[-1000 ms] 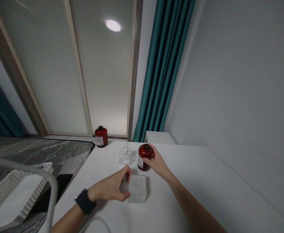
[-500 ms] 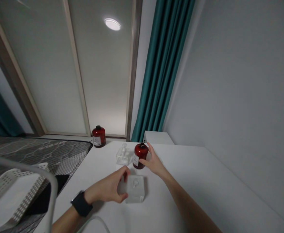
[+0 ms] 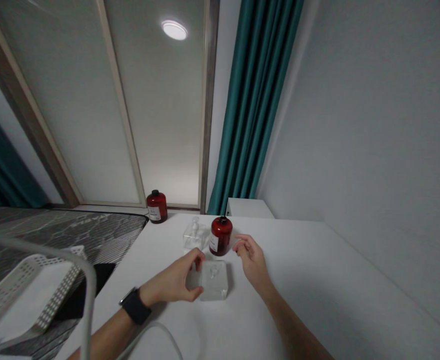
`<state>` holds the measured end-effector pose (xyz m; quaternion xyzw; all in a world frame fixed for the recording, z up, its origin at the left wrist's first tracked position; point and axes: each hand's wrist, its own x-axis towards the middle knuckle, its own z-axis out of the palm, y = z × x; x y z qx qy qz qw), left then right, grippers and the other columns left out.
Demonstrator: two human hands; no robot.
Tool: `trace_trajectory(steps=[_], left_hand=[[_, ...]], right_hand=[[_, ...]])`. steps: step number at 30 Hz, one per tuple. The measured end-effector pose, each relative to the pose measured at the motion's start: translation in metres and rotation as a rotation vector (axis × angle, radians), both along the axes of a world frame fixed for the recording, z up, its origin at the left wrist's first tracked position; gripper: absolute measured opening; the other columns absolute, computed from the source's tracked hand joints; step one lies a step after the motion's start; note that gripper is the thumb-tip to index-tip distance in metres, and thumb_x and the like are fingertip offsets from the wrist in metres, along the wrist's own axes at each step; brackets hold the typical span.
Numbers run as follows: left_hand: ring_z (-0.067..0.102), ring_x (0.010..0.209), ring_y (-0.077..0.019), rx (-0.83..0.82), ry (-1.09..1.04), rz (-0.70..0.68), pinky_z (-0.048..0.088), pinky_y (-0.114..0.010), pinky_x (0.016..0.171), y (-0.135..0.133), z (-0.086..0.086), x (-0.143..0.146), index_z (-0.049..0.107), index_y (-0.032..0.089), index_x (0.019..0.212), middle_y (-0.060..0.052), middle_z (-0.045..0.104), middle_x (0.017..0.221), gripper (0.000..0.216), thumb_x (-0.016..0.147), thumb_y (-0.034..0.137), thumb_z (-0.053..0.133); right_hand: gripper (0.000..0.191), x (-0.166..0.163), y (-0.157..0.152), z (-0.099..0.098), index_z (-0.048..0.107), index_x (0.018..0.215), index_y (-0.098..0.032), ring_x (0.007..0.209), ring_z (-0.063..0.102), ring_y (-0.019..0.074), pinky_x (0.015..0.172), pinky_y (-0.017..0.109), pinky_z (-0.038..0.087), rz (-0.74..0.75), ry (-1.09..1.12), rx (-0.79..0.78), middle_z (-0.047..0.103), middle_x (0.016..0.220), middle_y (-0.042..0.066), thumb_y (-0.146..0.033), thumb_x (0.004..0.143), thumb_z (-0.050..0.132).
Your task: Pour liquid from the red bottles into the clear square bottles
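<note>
My left hand (image 3: 177,281), with a dark watch on its wrist, is curled round the left side of a clear square glass bottle (image 3: 214,280) that lies on the white table (image 3: 317,280). Just right of that bottle, my right hand (image 3: 253,258) hovers with its fingers loosely apart and nothing in them. A dark red round bottle (image 3: 220,236) with a black cap and white label stands upright a little left of the right hand's fingertips, apart from them. Behind it to the left stands a second clear glass bottle (image 3: 195,235).
Another dark red bottle (image 3: 156,206) stands on the sill at the back. A white perforated basket (image 3: 24,295) rests on a dark patterned surface to the left. A white box (image 3: 248,208) sits behind the table by the teal curtain (image 3: 250,110). A pale cable (image 3: 155,336) crosses the near edge.
My right hand has let go of the dark red bottle and drawn back to the right; the bottle now stands alone. My left hand stays on the clear square bottle.
</note>
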<state>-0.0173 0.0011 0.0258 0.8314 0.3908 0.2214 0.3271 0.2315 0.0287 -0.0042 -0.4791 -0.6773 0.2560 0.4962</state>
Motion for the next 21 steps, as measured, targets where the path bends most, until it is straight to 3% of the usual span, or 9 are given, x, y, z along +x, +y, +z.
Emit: trace_trajectory(steps=[4, 8, 21], left_hand=[[0.051, 0.087, -0.0206, 0.045, 0.001, 0.001, 0.043, -0.033, 0.081, 0.000, -0.001, 0.000, 0.043, 0.022, 0.104, -0.001, 0.052, 0.097, 0.047, 0.063, 0.019, 0.065], [0.050, 0.085, -0.0202, 0.084, 0.010, -0.004, 0.043, -0.032, 0.079, 0.001, -0.004, -0.001, 0.042, 0.022, 0.104, -0.001, 0.052, 0.096, 0.047, 0.063, 0.020, 0.066], [0.051, 0.084, -0.0206, 0.118, 0.013, -0.012, 0.043, -0.033, 0.077, 0.003, -0.011, -0.002, 0.041, 0.021, 0.107, -0.002, 0.052, 0.095, 0.047, 0.068, 0.026, 0.067]], right_hand=[[0.021, -0.010, -0.014, 0.011, 0.066, 0.101, -0.023, 0.073, 0.063, 0.0191, 0.068, 0.032, 0.050, 0.150, -0.068, -0.001, 0.069, 0.081, 0.003, -0.028, 0.092, 0.048], [0.022, -0.013, -0.021, 0.016, 0.067, 0.101, -0.023, 0.075, 0.060, 0.0177, 0.066, 0.030, 0.048, 0.243, -0.198, 0.070, 0.062, 0.088, 0.004, -0.021, 0.092, 0.046], [0.024, -0.002, -0.013, 0.016, 0.065, 0.107, -0.024, 0.079, 0.062, 0.0180, 0.070, 0.030, 0.049, 0.239, -0.259, 0.101, 0.064, 0.090, 0.003, -0.017, 0.091, 0.048]])
